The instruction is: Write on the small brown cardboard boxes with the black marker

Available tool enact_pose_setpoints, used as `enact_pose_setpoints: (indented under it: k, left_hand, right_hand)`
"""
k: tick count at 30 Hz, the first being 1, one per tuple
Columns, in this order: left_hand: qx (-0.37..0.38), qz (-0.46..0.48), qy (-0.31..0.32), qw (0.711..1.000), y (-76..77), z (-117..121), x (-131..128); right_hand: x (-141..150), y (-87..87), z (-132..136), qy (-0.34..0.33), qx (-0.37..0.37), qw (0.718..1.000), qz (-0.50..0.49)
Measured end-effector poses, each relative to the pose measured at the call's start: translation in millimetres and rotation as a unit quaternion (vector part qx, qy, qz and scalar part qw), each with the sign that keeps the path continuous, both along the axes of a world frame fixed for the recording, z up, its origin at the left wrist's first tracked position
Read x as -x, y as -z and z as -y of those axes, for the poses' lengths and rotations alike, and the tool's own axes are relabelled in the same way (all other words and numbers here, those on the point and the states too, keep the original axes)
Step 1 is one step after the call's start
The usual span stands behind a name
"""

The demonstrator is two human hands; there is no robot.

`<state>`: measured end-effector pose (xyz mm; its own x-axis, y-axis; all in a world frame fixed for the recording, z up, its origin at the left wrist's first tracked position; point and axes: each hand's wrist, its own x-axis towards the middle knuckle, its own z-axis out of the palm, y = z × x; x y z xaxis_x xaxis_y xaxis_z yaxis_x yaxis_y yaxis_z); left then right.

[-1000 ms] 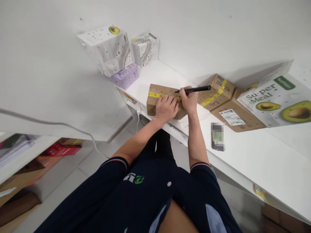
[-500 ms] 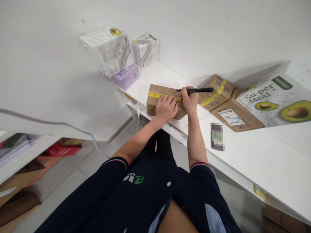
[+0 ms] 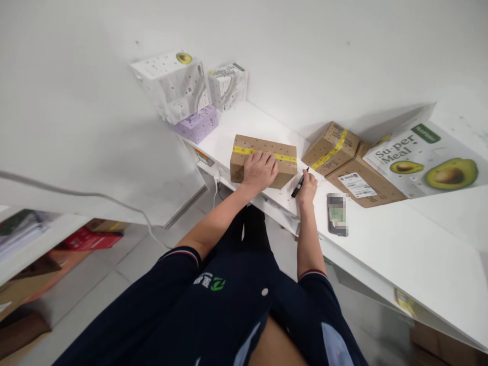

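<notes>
A brown cardboard box (image 3: 242,162) with yellow tape along its top lies near the front edge of the white shelf. My left hand (image 3: 260,169) rests over its top and front side, fingers together and curved, gripping it in place. Beside the box's right end, my right hand (image 3: 308,188) is closed around a black marker pen (image 3: 298,187). The pen is tilted just above or against the shelf; I cannot tell which. Right of this hand lies a dark phone-like object (image 3: 337,214), blurred by pixelation.
Two more taped or labelled cardboard boxes (image 3: 335,145) stand against the wall, beside a large avocado-print carton (image 3: 427,162). At the left end are a purple box (image 3: 198,124) and white printed cartons (image 3: 229,86). A white cable (image 3: 114,195) hangs at the left.
My right hand has moved off the taped box, down and to its right, taking the marker along; the pen has swung from level to slanted. My left hand stays on the box.
</notes>
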<state>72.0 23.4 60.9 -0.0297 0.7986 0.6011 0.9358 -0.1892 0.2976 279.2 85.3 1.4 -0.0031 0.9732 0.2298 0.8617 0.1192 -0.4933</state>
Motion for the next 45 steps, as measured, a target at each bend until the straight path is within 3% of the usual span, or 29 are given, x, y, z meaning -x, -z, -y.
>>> enact_pose_setpoints:
  k: [5,9,14,18,20,23,33,36,38,39,41,45]
  left_hand:
    - [-0.007,0.002,0.001,1.000,2.0,0,0]
    - [-0.017,0.002,0.003,1.000,4.0,0,1]
    - [-0.024,0.006,0.010,1.000,8.7,-1,2]
    - [-0.023,0.021,0.012,0.999,11.4,-2,1]
    - [-0.017,0.025,0.015,0.999,11.8,-1,1]
    - [-0.014,0.016,0.015,1.000,12.1,1,0]
    - [0.005,0.038,0.031,0.999,10.0,6,1]
    - [0.008,0.044,0.031,0.999,9.1,7,1]
    - [0.007,0.042,0.030,0.999,9.6,7,1]
    - [0.006,0.040,0.029,0.999,10.2,7,1]
    - [0.003,0.036,0.026,0.999,11.8,6,1]
    - [-0.006,0.028,0.020,0.999,14.4,6,1]
  right_hand:
    - [-7,5.7,7,0.019,0.091,0.985,0.147]
    - [-16,4.4,17,0.048,0.073,0.988,0.127]
    - [-63,-0.7,55,0.222,0.050,0.965,0.129]
    - [-106,-7.1,78,0.319,0.174,0.925,0.106]
    - [-120,-8.9,81,0.319,0.216,0.918,0.093]
    - [-127,-9.7,80,0.290,0.218,0.926,0.104]
    - [-105,-19.3,93,0.289,0.195,0.932,0.102]
    - [-102,-21.4,104,0.282,0.180,0.942,0.025]
    - [-99,-22.9,112,0.268,0.163,0.943,-0.116]
    - [-95,-24.5,116,0.251,0.150,0.932,-0.212]
    - [-83,-30.8,124,0.194,0.127,0.880,-0.415]
    - [-41,-56.3,136,0.067,0.120,0.715,-0.685]
